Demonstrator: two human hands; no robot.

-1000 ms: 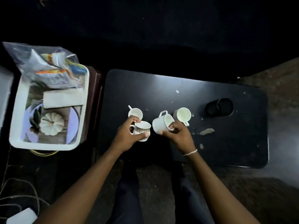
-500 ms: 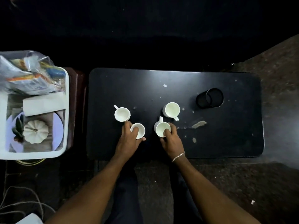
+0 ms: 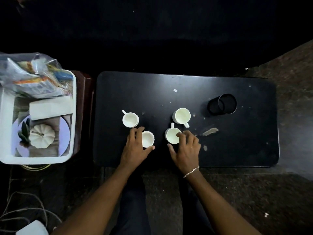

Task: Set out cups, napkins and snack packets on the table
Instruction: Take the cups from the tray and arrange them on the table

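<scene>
Looking down, you have four white ceramic cups standing upright on the black rectangular table (image 3: 237,150). Your left hand (image 3: 135,148) curls loosely around the near-left ribbed white cup (image 3: 147,139), thumb at its near side and fingers at its left, touching it without lifting. Your right hand (image 3: 186,150) rests beside the near-right plain white cup (image 3: 172,135), one fingertip hooked over its rim, the other fingers spread on the table. The far-left ribbed white cup (image 3: 130,119) and far-right plain white cup (image 3: 182,116) stand apart, untouched. A black cylindrical holder (image 3: 221,104) lies on its side, far right. Left of the table, a white plastic tray (image 3: 73,116) holds folded white napkins (image 3: 50,107), a clear bag of snack packets (image 3: 28,78) and a small white pumpkin (image 3: 42,136).
</scene>
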